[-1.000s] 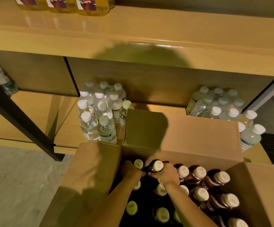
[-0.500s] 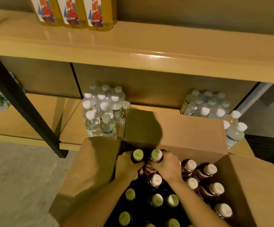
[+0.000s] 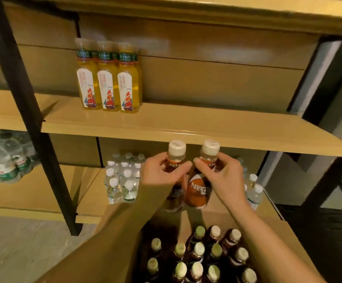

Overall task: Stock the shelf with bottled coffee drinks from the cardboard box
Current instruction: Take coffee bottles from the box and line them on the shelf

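My left hand (image 3: pixel 159 172) grips the neck of one brown coffee bottle (image 3: pixel 175 193) with a white cap. My right hand (image 3: pixel 221 174) grips the neck of a second coffee bottle (image 3: pixel 199 190) with an orange label. Both bottles hang upright side by side in the air, above the cardboard box (image 3: pixel 272 233) and just below the front edge of the middle wooden shelf (image 3: pixel 186 123). Several more capped coffee bottles (image 3: pixel 198 254) stand packed inside the box below my forearms.
Three yellow drink bottles (image 3: pixel 108 78) stand at the left of the middle shelf; the board to their right is bare. Packs of water bottles (image 3: pixel 121 180) sit on the lower shelf, more water bottles (image 3: pixel 252 190) at right. A black upright post (image 3: pixel 29 111) stands left.
Both hands have lifted a coffee bottle each out of the box, up to the level of the middle shelf's edge. The view has tilted upward.
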The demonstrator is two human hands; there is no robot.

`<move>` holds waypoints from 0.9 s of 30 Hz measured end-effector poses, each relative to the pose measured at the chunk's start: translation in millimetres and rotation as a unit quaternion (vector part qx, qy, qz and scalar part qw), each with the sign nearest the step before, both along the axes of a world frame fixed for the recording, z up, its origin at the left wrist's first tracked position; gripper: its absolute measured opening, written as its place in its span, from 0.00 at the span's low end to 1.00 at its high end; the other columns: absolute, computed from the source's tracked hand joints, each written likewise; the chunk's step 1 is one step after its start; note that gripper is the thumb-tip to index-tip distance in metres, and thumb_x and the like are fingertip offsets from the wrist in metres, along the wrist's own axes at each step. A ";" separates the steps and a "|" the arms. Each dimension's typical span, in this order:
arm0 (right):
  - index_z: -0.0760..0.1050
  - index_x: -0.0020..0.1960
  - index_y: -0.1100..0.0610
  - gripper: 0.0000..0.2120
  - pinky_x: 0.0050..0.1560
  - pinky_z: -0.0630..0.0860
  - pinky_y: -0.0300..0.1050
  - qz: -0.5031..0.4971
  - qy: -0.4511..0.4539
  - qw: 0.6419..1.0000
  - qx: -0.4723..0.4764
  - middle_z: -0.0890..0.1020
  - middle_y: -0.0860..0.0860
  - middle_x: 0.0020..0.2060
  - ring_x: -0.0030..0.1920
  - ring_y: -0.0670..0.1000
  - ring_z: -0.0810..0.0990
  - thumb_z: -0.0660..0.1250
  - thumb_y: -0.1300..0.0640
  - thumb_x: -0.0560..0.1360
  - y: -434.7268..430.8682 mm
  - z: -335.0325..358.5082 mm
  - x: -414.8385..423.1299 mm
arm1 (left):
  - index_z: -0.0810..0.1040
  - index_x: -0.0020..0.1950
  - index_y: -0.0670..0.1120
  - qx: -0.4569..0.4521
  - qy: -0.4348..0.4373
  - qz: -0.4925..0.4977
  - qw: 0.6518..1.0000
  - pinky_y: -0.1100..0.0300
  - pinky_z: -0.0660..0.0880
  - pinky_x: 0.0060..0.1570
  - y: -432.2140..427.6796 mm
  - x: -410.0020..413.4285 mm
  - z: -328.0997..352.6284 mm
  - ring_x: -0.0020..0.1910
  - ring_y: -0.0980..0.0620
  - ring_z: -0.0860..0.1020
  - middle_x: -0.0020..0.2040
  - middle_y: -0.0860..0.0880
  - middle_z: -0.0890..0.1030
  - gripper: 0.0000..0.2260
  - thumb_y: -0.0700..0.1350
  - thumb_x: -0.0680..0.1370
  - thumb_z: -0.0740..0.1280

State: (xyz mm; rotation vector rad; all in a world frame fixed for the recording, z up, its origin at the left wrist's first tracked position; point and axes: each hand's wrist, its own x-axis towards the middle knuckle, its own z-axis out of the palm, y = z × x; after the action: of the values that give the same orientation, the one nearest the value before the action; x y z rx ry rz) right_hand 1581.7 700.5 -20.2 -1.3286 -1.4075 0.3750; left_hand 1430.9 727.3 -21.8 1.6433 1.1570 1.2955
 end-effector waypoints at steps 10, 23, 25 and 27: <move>0.79 0.42 0.55 0.09 0.39 0.79 0.36 -0.024 -0.001 0.999 0.048 0.83 0.47 0.35 0.35 0.41 0.82 0.70 0.49 0.72 9.8 127.0 23.5 | 0.79 0.47 0.49 0.090 -0.013 -0.043 0.995 0.62 0.76 0.44 28.2 26.6 133.9 0.43 0.56 0.80 0.42 0.54 0.81 0.10 0.54 0.71 0.71; 0.77 0.53 0.58 0.15 0.52 0.79 0.45 -0.047 -0.004 0.999 0.007 0.83 0.53 0.49 0.48 0.50 0.82 0.69 0.48 0.72 151.2 143.2 87.3 | 0.79 0.51 0.44 0.019 0.014 0.018 1.000 0.51 0.77 0.51 158.4 91.0 136.0 0.49 0.46 0.81 0.49 0.46 0.82 0.15 0.51 0.70 0.72; 0.77 0.52 0.57 0.15 0.51 0.79 0.43 -0.059 -0.001 0.998 0.001 0.82 0.52 0.47 0.48 0.49 0.81 0.69 0.48 0.72 179.3 139.9 97.6 | 0.79 0.50 0.44 0.015 0.004 0.033 0.999 0.50 0.77 0.52 182.4 99.3 131.3 0.48 0.46 0.81 0.48 0.45 0.83 0.15 0.52 0.70 0.72; 0.76 0.49 0.55 0.12 0.49 0.78 0.43 -0.072 0.008 0.997 -0.003 0.82 0.50 0.44 0.47 0.50 0.81 0.69 0.48 0.72 204.0 135.4 106.5 | 0.79 0.48 0.43 0.012 -0.003 0.042 0.999 0.49 0.78 0.52 205.4 107.3 127.6 0.47 0.46 0.81 0.46 0.45 0.83 0.15 0.53 0.70 0.72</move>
State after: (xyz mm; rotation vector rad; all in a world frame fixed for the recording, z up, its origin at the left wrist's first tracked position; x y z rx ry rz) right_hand 1688.2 904.5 115.2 -1.4190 -1.2883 0.2930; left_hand 1538.2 932.6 105.8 1.6226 1.2228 1.3712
